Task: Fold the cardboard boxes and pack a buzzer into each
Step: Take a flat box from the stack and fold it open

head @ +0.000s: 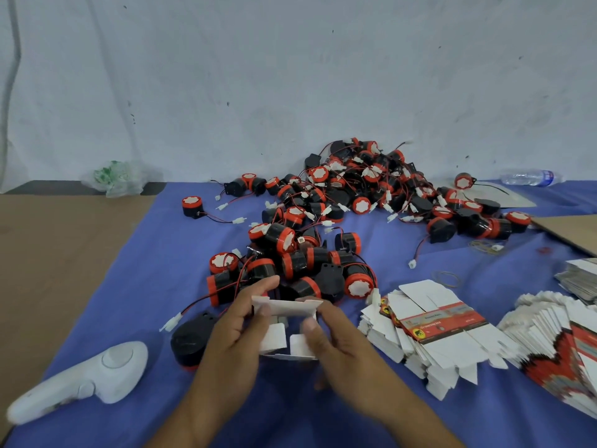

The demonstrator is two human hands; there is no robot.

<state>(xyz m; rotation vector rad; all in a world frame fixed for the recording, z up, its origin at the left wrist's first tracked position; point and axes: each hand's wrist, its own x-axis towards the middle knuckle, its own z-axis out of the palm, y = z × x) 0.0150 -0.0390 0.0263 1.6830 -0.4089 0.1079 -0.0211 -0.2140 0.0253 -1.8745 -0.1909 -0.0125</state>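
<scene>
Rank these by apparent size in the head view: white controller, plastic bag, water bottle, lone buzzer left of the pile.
1. white controller (nearness to the camera inflates it)
2. plastic bag
3. water bottle
4. lone buzzer

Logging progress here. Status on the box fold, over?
Left grip and right grip both on the box, flaps open. Buzzer pile behind it, flat boxes at right. Nothing blocking.
</scene>
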